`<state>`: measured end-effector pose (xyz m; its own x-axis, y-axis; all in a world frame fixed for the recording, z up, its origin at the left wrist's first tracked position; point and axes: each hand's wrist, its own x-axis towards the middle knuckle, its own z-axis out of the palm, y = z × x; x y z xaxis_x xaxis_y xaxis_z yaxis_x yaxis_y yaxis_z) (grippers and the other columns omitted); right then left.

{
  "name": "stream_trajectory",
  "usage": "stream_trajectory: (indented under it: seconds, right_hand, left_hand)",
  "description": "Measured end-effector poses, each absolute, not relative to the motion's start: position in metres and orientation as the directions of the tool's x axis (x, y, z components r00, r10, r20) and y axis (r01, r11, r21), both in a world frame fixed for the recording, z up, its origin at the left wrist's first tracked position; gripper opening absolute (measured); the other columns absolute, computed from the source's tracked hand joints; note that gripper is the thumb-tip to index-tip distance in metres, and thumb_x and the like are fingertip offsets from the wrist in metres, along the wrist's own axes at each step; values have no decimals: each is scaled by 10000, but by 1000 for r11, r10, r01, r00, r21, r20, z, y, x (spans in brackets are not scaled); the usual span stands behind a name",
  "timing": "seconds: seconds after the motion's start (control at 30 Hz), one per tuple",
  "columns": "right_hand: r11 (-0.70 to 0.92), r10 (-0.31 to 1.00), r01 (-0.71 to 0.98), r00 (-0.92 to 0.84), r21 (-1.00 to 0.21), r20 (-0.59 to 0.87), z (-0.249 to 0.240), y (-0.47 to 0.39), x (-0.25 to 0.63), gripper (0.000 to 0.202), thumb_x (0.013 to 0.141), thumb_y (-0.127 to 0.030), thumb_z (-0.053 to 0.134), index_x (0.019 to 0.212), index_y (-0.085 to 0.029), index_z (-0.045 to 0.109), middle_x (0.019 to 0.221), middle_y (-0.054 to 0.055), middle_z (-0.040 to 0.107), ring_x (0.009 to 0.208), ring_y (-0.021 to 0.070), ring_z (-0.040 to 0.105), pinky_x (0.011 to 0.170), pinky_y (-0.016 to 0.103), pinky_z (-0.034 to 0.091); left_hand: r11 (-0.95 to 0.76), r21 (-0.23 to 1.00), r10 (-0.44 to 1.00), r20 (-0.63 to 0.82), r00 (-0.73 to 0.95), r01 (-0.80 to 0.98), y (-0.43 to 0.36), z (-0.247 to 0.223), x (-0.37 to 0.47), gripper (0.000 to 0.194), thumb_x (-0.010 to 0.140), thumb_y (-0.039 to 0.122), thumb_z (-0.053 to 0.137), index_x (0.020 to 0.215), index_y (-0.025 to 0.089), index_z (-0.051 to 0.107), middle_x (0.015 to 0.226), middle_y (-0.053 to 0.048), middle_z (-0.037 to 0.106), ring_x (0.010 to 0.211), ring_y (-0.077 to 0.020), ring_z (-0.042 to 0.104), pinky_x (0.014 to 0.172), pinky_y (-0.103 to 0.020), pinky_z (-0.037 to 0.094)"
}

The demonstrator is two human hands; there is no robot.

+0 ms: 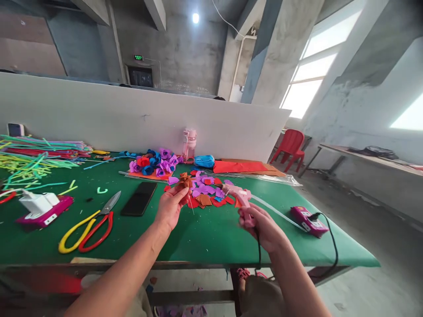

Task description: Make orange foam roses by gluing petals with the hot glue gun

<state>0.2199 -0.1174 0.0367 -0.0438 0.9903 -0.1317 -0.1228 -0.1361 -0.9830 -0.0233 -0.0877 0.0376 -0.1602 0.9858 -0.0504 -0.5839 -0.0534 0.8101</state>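
My left hand point(172, 203) pinches a brown handmade flower point(185, 179), with a thin strand hanging below it. In my right hand point(259, 224) is a pink glue gun point(242, 198), gripped by its handle, its nozzle pointing left toward the flower. A long whitish glue stick point(276, 213) sticks out of the gun's back, and a black cord runs down from the handle. Under and between my hands lie loose purple petals point(203, 187), along with red, blue and brown point(204, 200) pieces. Behind them sits a cluster of finished-looking purple, blue and red flowers point(155, 162).
Scissors point(95, 224) with yellow and red handles and a black phone point(139, 199) lie left on the green table point(198, 242). Purple power strips point(309, 221) stand at both sides. Pipe-cleaner-like strips point(39, 158), a pink bottle point(189, 145) and red sheets point(239, 167) line the white partition point(132, 119).
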Motion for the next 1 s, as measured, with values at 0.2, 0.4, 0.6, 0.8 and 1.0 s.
stream_trajectory:
  seconds: [0.2, 0.4, 0.6, 0.8, 1.0]
  right_hand:
    - [-34, 992, -208, -126, -978, -8, 45, -130, 182, 325, 743, -495, 665, 888, -219, 570, 467, -67, 439, 509, 127, 499, 474, 228, 384]
    - [63, 990, -81, -119, -995, 72, 44, -130, 169, 385, 763, -510, 640, 954, -190, 540, 557, -19, 589, 503, 101, 439, 502, 225, 323]
    - [130, 989, 34, -82, -991, 126, 40, -128, 161, 370, 766, -531, 609, 901, -193, 540, 558, -32, 559, 503, 112, 448, 499, 235, 310]
    - [172, 984, 66, -48, -983, 169, 42, -131, 155, 332, 773, -522, 595, 856, -208, 526, 556, -39, 544, 514, 128, 494, 504, 245, 360]
    - [179, 984, 95, -36, -979, 176, 43, -132, 154, 313, 776, -499, 593, 867, -203, 549, 632, -14, 598, 509, 121, 499, 491, 244, 370]
  left_hand:
    - [-67, 833, 980, -49, -194, -549, -89, 35, -25, 326, 497, 254, 844, 776, 134, 725, 691, -25, 683, 559, -70, 559, 538, -193, 425]
    - [-102, 855, 975, -15, -221, -508, -90, 33, -25, 349, 504, 300, 841, 792, 140, 726, 705, -24, 676, 581, -79, 550, 565, -215, 408]
    - [-106, 870, 973, -9, -230, -482, -88, 30, -25, 369, 515, 310, 838, 819, 135, 724, 705, -25, 672, 574, -87, 537, 565, -223, 394]
    - [-149, 877, 969, 36, -246, -456, -89, 30, -22, 304, 528, 269, 825, 791, 144, 735, 704, -29, 686, 565, -88, 519, 553, -224, 384]
    - [-156, 883, 968, 49, -244, -442, -88, 29, -20, 321, 533, 260, 821, 821, 146, 740, 665, -24, 674, 555, -96, 523, 539, -226, 386]
